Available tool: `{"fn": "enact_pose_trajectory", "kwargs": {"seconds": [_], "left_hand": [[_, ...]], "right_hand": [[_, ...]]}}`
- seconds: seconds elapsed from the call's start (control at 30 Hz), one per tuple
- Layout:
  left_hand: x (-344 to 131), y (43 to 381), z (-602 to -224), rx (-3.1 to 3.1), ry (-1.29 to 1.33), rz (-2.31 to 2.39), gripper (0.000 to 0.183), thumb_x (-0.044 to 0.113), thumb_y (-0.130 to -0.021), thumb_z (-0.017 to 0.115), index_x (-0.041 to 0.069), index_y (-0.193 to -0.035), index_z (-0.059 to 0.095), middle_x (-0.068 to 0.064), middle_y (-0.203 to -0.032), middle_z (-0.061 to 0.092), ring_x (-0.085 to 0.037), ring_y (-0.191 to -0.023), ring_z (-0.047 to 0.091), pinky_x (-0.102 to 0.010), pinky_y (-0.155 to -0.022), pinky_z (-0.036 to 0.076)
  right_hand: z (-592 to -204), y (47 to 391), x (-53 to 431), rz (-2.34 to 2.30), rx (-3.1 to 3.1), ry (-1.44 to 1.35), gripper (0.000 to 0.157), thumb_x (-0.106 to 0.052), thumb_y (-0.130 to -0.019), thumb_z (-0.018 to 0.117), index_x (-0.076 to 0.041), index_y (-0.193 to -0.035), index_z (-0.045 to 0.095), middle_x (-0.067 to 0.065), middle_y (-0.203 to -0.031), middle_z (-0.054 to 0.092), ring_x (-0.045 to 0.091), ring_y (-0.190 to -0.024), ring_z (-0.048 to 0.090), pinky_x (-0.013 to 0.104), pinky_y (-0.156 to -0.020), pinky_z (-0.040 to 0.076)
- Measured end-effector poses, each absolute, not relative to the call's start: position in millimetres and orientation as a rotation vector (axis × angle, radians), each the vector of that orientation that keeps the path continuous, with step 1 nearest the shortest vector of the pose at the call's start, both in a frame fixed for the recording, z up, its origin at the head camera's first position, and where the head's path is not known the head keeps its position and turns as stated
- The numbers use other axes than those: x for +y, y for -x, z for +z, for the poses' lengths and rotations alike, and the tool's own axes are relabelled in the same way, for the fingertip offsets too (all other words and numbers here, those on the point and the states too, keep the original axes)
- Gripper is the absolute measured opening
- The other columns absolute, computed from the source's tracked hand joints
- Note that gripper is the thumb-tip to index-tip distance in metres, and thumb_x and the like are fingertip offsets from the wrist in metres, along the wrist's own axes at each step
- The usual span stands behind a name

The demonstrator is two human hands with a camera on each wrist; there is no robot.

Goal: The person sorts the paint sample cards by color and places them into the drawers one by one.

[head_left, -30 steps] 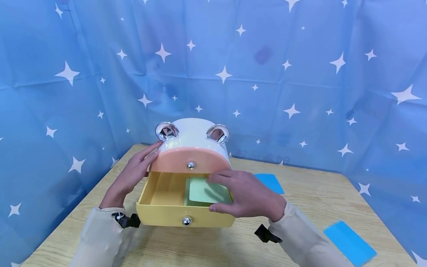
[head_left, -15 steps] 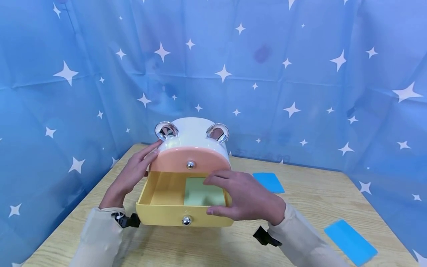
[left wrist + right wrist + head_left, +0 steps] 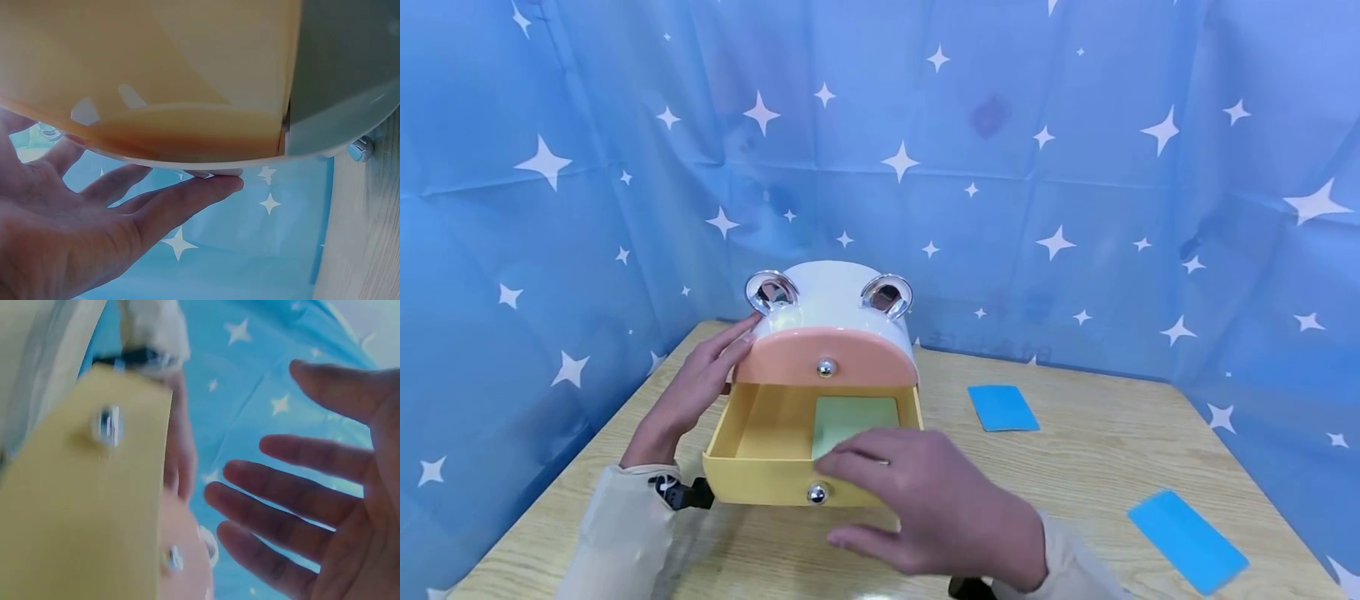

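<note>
A small white cabinet (image 3: 831, 292) with two chrome ears has a pink upper drawer (image 3: 782, 358) pushed in. Its yellow lower drawer (image 3: 760, 482) is pulled out and has a round chrome knob (image 3: 817, 493). Pale green square cards (image 3: 850, 412) lie inside that drawer on its right side. My left hand (image 3: 696, 387) rests its extended fingers (image 3: 187, 203) against the cabinet's left side. With fingers spread, my right hand (image 3: 932, 504) hovers before the yellow drawer front, holding nothing; it overlaps the drawer's right corner in the head view.
Two blue cards lie on the wooden table to the right: one card (image 3: 1003, 408) beside the cabinet, another card (image 3: 1187, 540) nearer the front right edge. A blue curtain (image 3: 1075, 167) with white stars surrounds the table at the back and sides.
My right hand has let the upper green card down onto the other one in the drawer, then drawn back toward me over the drawer front. My left hand has stayed in place.
</note>
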State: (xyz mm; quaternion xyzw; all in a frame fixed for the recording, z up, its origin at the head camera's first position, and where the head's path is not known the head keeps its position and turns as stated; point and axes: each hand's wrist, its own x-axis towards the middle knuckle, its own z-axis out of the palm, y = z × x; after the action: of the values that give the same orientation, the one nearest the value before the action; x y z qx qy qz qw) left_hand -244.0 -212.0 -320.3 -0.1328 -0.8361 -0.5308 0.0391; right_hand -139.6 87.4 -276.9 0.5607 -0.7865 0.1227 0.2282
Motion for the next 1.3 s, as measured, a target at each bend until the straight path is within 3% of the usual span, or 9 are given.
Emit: {"fn": "enact_pose_trajectory", "kwargs": {"seconds": [0.2,0.3,0.43,0.7,0.87,0.93,1.1,1.2,1.3], "left_hand": [[-213,244,-319,-2.561,0.401,-1.646,0.055,0.041,-0.109,0.035,0.022,-0.160,0.029,-0.014,-0.167,0.027,-0.046,-0.142,0.042,-0.060,-0.094,0.055],[-213,244,-320,-2.565,0.396,-1.650,0.055,0.042,-0.109,0.035,0.022,-0.160,0.028,-0.014,-0.167,0.026,-0.046,-0.143,0.041,-0.061,-0.095,0.054],[-213,244,-320,-2.570,0.383,-1.644,0.055,0.042,-0.109,0.035,0.023,-0.160,0.028,-0.014,-0.167,0.026,-0.046,-0.142,0.041,-0.061,-0.095,0.054],[-212,244,-320,-2.566,0.393,-1.655,0.056,0.042,-0.109,0.035,0.023,-0.160,0.028,-0.014,-0.167,0.026,-0.046,-0.143,0.041,-0.063,-0.096,0.053],[-212,244,-320,-2.571,0.380,-1.653,0.056,0.043,-0.108,0.035,0.023,-0.160,0.028,-0.014,-0.167,0.027,-0.045,-0.143,0.041,-0.062,-0.096,0.053],[-212,245,-320,-2.571,0.379,-1.652,0.056,0.043,-0.108,0.035,0.023,-0.160,0.028,-0.014,-0.166,0.027,-0.045,-0.142,0.041,-0.061,-0.096,0.054],[-212,246,-320,-2.568,0.385,-1.658,0.056,0.042,-0.108,0.035,0.023,-0.160,0.028,-0.014,-0.166,0.028,-0.045,-0.143,0.041,-0.062,-0.096,0.053],[-212,246,-320,-2.573,0.379,-1.673,0.056,0.043,-0.108,0.035,0.023,-0.160,0.028,-0.014,-0.166,0.028,-0.046,-0.144,0.039,-0.063,-0.097,0.052],[-213,245,-320,-2.577,0.369,-1.684,0.056,0.043,-0.108,0.035,0.024,-0.160,0.027,-0.014,-0.167,0.026,-0.046,-0.145,0.037,-0.065,-0.099,0.051]], "right_hand": [[-306,128,72,0.374,-2.313,-1.596,0.040,-0.044,-0.095,0.068,-0.022,-0.127,0.062,-0.014,-0.095,0.065,-0.004,-0.081,0.055,0.006,-0.074,0.042],[-324,132,66,0.269,-2.392,-1.547,0.046,-0.042,-0.089,0.075,-0.023,-0.127,0.057,-0.016,-0.082,0.057,-0.005,-0.071,0.046,0.005,-0.065,0.033],[-345,137,59,0.159,-2.426,-1.431,0.054,-0.036,-0.083,0.082,-0.023,-0.126,0.052,-0.016,-0.073,0.054,-0.005,-0.064,0.044,0.007,-0.056,0.028],[-364,143,46,0.212,-2.184,-1.200,0.024,-0.005,-0.083,0.069,-0.018,-0.098,0.056,-0.014,-0.055,0.037,-0.003,-0.048,0.022,0.010,-0.049,0.007],[-363,145,44,0.218,-2.151,-1.175,0.020,-0.002,-0.086,0.063,-0.018,-0.095,0.057,-0.015,-0.053,0.034,-0.003,-0.046,0.019,0.010,-0.048,0.006],[-362,148,43,0.211,-2.125,-1.164,0.017,-0.003,-0.093,0.053,-0.019,-0.094,0.057,-0.015,-0.053,0.035,-0.003,-0.044,0.021,0.010,-0.048,0.007],[-365,158,44,0.201,-2.025,-1.112,0.038,-0.009,-0.102,0.024,-0.020,-0.090,0.059,-0.015,-0.049,0.036,-0.002,-0.040,0.029,0.012,-0.047,0.008],[-366,165,44,0.208,-2.009,-1.092,0.038,-0.010,-0.101,0.025,-0.020,-0.091,0.061,-0.014,-0.049,0.037,-0.001,-0.040,0.031,0.011,-0.045,0.011],[-366,173,44,0.210,-2.023,-1.085,0.024,-0.005,-0.095,0.044,-0.020,-0.091,0.063,-0.014,-0.051,0.040,-0.001,-0.041,0.034,0.011,-0.044,0.014]]}}
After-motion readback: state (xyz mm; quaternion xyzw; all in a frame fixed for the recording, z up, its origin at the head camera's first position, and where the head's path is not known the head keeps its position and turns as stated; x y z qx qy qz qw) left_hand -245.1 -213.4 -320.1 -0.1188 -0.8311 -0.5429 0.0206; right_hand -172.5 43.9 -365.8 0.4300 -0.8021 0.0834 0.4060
